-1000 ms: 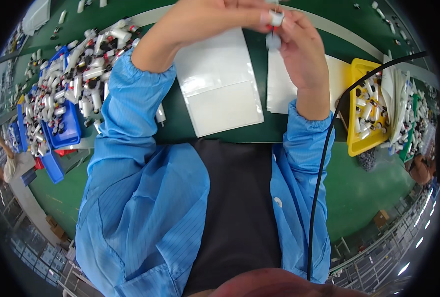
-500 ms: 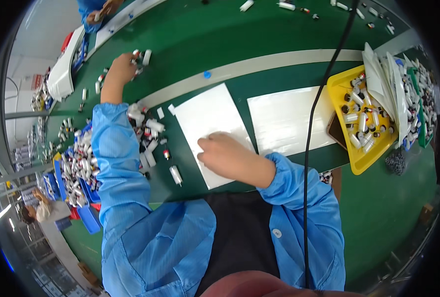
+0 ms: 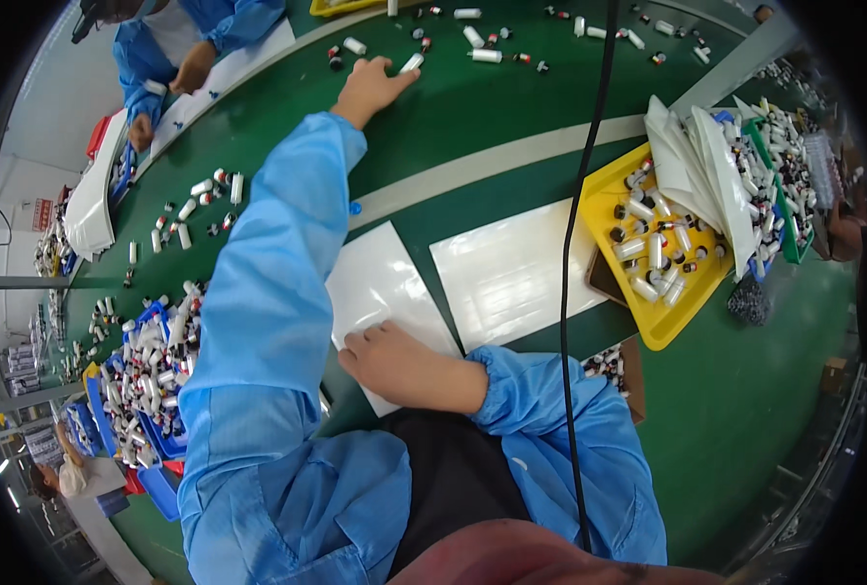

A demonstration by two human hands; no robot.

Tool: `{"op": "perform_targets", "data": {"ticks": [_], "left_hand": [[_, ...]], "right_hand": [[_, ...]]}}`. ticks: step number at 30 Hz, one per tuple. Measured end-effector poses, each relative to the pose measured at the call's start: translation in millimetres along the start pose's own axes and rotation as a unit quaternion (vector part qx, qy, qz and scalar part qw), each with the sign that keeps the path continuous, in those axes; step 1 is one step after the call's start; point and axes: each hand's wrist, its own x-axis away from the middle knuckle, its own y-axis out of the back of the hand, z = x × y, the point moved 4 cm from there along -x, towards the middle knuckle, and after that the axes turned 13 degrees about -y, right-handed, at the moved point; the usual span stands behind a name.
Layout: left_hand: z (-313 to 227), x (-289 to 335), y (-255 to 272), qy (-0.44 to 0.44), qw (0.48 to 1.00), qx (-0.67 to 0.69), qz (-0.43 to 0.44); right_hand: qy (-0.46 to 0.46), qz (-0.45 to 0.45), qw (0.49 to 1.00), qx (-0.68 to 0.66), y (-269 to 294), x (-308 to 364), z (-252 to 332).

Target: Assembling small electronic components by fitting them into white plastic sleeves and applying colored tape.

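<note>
My left hand (image 3: 373, 90) reaches far over the green belt, fingers apart. Its fingertips are right at a small white cylinder (image 3: 412, 63); I see no firm grip on it. Similar white cylinders, some with black and red ends, lie around, one of them a loose white cylinder (image 3: 353, 46) just left of the hand. My right hand (image 3: 404, 366) rests on the near part of a glossy white sheet (image 3: 380, 258), its fingers curled in. Whatever those fingers may hold is hidden beneath them. My left sleeve covers part of the table beside the sheet.
A second white sheet (image 3: 516, 268) lies to the right. Beyond it sits a yellow tray (image 3: 659, 327) of cylinders. A black cable (image 3: 572, 292) hangs across the view. At left is a heaped pile of cylinders (image 3: 151, 380). A co-worker's hand (image 3: 194, 66) shows at far left.
My left hand has left a cluster of cylinders on the left of the belt and moved right and farther out. My right hand stays on the sheet, fingers still curled. The view has shifted.
</note>
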Motion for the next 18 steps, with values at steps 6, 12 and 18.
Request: {"op": "perform_targets", "data": {"ticks": [6,12,18], "left_hand": [[4.4,2.2,25.8,-0.01,0.999,0.048,0.006],[-43.2,91.0,142.8,0.034,0.884,0.453,-0.107],[-107.6,228.7,182.9,0.148,0.625,0.742,-0.19]], "right_hand": [[0.0,0.013,1.0,-0.016,-10.7,-2.4,2.5],[-0.049,0.022,0.985,-0.161,17.3,-15.6,-12.8],[-0.112,-0.355,0.846,-0.382,68.1,-22.8,-48.1]]}}
